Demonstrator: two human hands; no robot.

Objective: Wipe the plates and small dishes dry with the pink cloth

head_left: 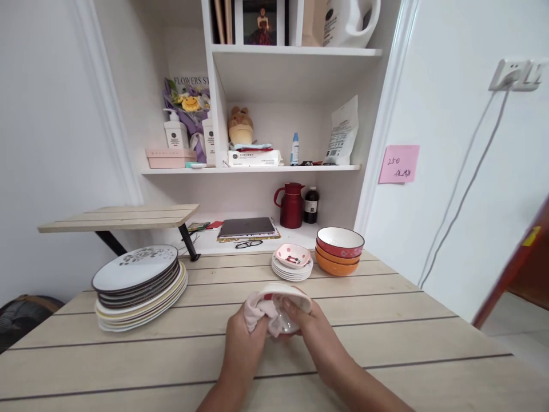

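Note:
A small white bowl with a red edge is tipped on its side above the wooden table, held between both hands. My left hand grips a pale pink cloth pressed against the bowl's underside. My right hand is wrapped round the bowl's lower right side, fingers curled on it. Part of the bowl is hidden by the cloth and fingers.
A tall stack of plates sits at the left. Behind the hands are small white dishes with a pink dish on top and stacked red and orange bowls. Shelves hold a red jug, a laptop, glasses and bottles.

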